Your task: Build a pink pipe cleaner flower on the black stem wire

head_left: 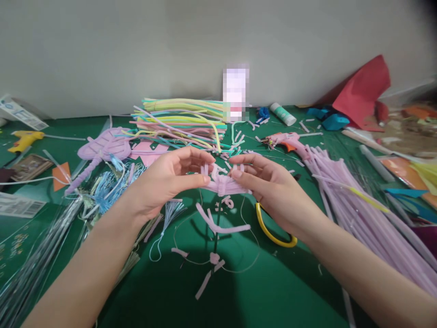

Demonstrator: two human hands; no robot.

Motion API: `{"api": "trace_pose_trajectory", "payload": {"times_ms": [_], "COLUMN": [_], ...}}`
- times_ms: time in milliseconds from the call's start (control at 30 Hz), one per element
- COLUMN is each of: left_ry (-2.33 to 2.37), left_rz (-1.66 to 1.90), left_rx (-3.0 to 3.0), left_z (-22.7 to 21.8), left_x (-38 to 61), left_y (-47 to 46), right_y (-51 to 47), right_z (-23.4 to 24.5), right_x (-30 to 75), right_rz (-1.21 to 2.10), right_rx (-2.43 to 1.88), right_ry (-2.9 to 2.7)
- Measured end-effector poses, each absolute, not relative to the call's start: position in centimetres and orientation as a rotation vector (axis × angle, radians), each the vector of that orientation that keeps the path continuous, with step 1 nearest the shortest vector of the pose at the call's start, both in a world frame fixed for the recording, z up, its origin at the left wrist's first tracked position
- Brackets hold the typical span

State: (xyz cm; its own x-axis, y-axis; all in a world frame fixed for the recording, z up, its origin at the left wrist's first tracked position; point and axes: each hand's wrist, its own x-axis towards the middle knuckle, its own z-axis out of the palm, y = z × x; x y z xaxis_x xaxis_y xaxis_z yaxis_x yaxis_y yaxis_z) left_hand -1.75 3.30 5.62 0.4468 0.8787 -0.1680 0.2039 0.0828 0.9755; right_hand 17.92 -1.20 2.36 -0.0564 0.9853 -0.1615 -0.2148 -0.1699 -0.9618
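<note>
Between both hands, in the middle of the view, is a small lilac pipe-cleaner piece [223, 186] with short upright ends and a wrapped centre. My left hand [160, 175] pinches its left side with thumb and fingers. On the opposite side, my right hand [273, 180] grips it the same way; the fingertips partly cover both ends. Below it, a bent lilac pipe cleaner [218, 228] and small lilac scraps [204, 286] lie on the green table [164, 296]. A thin wire loop [256, 255] curves around them.
A yellow handle loop [273, 234] lies under my right hand. Lilac pipe cleaners [368, 214] and a pink glue gun [287, 139] are at right. Coloured pipe cleaners [184, 120] lie at the back. Blue tassels [109, 184], a lilac leaf-shaped piece [105, 148] and a yellow glue gun [25, 140] sit left.
</note>
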Motion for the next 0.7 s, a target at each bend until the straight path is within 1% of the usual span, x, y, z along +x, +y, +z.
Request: {"api": "trace_pose_trajectory", "payload": {"times_ms": [333,567,700], "left_ry": [0.938,0.959,1.048], "left_rz": [0.674,0.698,0.654], "left_rx": [1.347,1.350,1.426], "left_z": [5.52,5.43,5.37], "left_x": [-1.43,-1.56,-1.46], "left_y": [3.17,3.29,3.37], "right_y": [-1.29,-1.28,-1.32], "right_z": [2.08,1.98,2.09], "right_x": [17.89,17.84,17.80], "right_rz": [1.464,1.443,1.443], "right_rx": [-1.144,-1.156,-1.135], "right_ry": [-1.046,-1.087,-1.110]}}
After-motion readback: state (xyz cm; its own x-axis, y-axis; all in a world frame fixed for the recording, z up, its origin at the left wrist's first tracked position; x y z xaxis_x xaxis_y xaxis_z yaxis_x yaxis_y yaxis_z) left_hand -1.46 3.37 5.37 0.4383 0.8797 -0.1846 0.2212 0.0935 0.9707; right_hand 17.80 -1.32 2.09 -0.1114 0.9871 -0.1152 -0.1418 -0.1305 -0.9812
